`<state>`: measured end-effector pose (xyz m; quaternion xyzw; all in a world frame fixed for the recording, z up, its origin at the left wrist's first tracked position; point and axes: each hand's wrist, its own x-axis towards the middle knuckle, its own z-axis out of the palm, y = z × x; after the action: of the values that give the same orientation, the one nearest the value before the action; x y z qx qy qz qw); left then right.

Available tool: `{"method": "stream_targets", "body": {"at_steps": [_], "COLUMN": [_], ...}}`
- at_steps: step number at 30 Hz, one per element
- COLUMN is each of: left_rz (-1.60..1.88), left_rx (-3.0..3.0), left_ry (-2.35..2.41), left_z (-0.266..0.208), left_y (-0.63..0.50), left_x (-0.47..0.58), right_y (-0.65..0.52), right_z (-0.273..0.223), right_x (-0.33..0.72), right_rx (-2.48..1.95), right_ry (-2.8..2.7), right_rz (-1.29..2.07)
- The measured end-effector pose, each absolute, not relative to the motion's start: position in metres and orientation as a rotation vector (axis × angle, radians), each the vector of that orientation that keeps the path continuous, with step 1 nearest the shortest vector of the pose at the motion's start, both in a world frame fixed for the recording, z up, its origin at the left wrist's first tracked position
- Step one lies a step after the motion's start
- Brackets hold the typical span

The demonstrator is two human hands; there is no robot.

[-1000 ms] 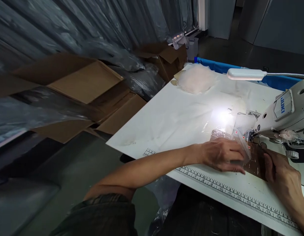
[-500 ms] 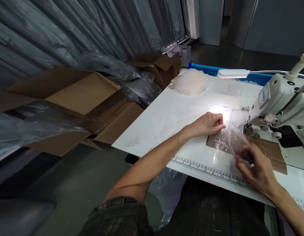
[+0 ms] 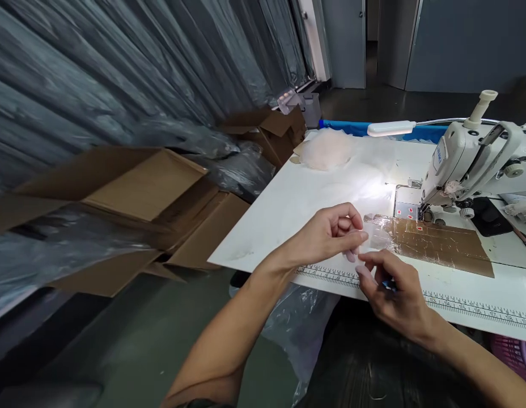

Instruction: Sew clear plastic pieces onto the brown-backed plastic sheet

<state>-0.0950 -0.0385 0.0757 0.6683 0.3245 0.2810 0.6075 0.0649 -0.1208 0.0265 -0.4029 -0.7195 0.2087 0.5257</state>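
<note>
Sheer cloth [image 3: 377,238] lies just right of the left hand [image 3: 329,235], nearer than to the right hand [image 3: 393,294]; both are narrow, holding what, I cannot tell.

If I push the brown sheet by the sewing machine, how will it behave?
The brown sheet is probably fairly stiff, given its straight edges; its glossy, wrinkled surface may feel slippery. Lying flat, it seems unlikely to tip.

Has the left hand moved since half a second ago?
Yes. The left hand has moved leftward, away from the sewing machine, and closer to the printed ruler.
</note>
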Motion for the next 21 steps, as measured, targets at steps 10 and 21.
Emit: {"method": "stream_targets", "body": {"at_steps": [10, 21], "left_rz": [1.178, 1.249], "left_rx": [1.948, 2.407], "left_ry": [0.824, 1.130], "left_z": [0.054, 0.002], "left_y": [-0.047, -0.093], "left_x": [-0.078, -0.050], "right_y": [-0.157, -0.149], "right_z": [0.022, 0.006], "right_x": [0.182, 0.234], "right_rx": [-1.765, -1.834], "right_ry": [-1.135, -1.863], "right_rz": [0.677, -0.404]}}
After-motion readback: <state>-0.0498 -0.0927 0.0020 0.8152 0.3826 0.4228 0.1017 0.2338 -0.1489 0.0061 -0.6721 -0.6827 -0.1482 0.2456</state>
